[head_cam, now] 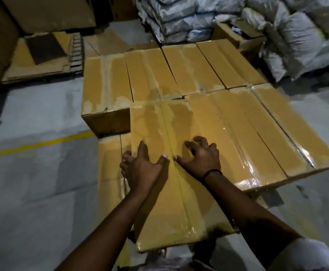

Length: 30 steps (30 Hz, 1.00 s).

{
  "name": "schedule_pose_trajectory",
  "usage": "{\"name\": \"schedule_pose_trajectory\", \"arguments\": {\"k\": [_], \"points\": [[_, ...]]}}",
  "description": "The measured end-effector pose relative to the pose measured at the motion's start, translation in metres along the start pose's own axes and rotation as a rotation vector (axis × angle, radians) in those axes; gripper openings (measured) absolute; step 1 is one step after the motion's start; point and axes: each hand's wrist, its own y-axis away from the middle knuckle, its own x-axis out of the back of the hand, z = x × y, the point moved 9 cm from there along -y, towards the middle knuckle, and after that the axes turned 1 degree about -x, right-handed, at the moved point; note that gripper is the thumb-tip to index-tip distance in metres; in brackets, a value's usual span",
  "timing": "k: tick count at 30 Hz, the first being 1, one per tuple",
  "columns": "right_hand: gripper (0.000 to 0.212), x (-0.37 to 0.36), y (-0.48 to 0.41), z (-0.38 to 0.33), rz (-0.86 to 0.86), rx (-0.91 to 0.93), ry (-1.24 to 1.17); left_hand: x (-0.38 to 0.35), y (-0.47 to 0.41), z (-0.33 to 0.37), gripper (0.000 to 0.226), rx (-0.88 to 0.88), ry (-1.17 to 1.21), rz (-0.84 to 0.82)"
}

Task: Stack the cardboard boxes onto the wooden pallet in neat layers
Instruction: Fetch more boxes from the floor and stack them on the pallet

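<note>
While both grips sit on the top box (191,202), left grip (142,167) hooks its fingers over the box's left edge, thumb on top; right grip (200,155) is half-open, clawed fingertips pressing the box top, holding nothing. Stacked boxes (257,133) lie just right of it.

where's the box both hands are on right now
In the head view the box lies lower centre under the left hand and right hand, with more taped boxes at its right.
</note>
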Motion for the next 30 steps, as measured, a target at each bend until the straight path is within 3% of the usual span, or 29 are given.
{"name": "schedule_pose_trajectory", "arguments": {"k": [9, 12, 14, 16, 23, 30], "points": [[0.06, 0.017, -0.045, 0.024, 0.094, 0.112, -0.05, -0.017, -0.012, 0.037, 0.085, 0.093, 0.121, 0.107], [0.066, -0.037, -0.074, 0.05, -0.198, 0.092, 0.07, -0.064, -0.043, 0.022, 0.091, 0.157, 0.157, -0.074], [0.079, -0.082, -0.078, 0.071, -0.454, 0.14, 0.212, -0.1, -0.045, 0.003, 0.104, 0.173, 0.056, -0.245], [0.091, -0.105, -0.077, 0.085, -0.556, 0.178, 0.261, -0.124, -0.036, -0.012, 0.117, 0.176, -0.091, -0.307], [0.1, -0.102, -0.044, 0.114, -0.502, 0.394, 0.287, -0.141, 0.019, -0.041, 0.115, 0.143, -0.166, -0.255], [0.119, -0.089, 0.01, 0.156, -0.56, 0.549, 0.31, -0.151, 0.073, -0.066, 0.138, 0.031, -0.286, -0.384]]}}
